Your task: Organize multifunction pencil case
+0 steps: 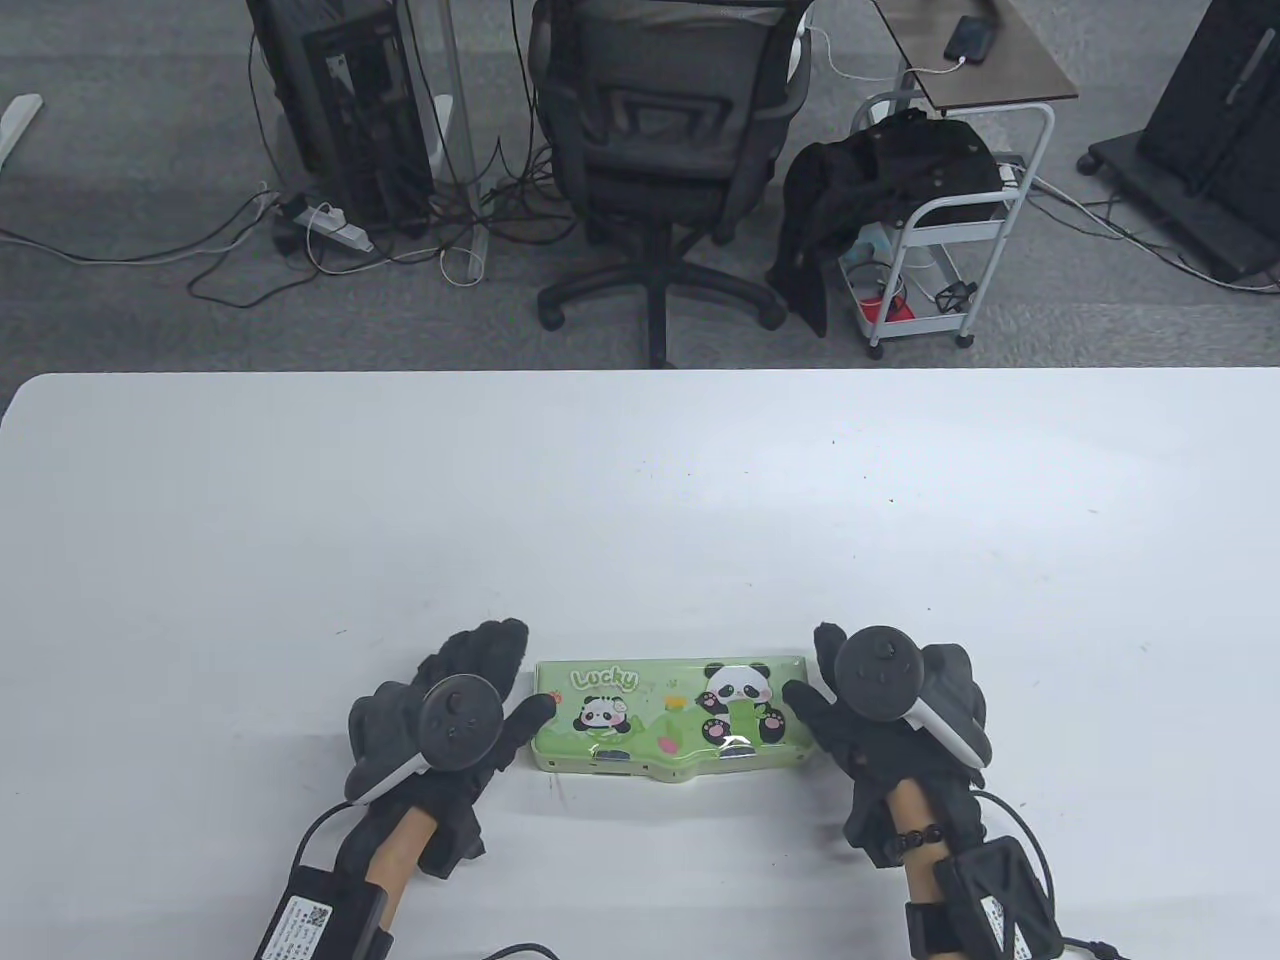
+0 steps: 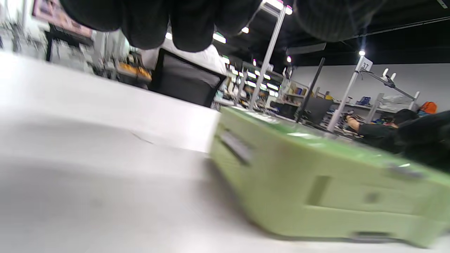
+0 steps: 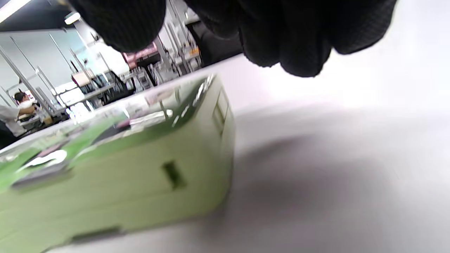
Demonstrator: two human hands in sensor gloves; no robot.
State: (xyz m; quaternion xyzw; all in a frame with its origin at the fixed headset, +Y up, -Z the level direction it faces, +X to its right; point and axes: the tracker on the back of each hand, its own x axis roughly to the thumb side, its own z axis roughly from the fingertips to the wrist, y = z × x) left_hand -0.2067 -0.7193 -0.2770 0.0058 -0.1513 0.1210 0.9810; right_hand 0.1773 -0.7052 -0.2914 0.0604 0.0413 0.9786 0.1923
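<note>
Blur smears both wrist views, so we rely mostly on the table view. There the green pencil case [image 1: 668, 719], lid closed and printed with pandas and the word "Lucky", lies flat near the front edge of the white table [image 1: 640, 500], between the two gloved hands. The left hand [image 1: 440, 720] sits at the case's left end, fingers loosely spread, its thumb reaching to the end of the lid; we cannot tell whether it actually touches. The right hand [image 1: 890, 710] sits at the right end, thumb at the lid's corner, the other fingers hidden behind its tracker [image 1: 880, 672], so we cannot tell how they lie.

In the left wrist view the case [image 2: 316, 182] shows its side with slots we cannot make out, fingertips [image 2: 168, 24] hanging clear above the table. In the right wrist view the fingertips [image 3: 295, 42] likewise hang above, not on the case [image 3: 123, 168].
</note>
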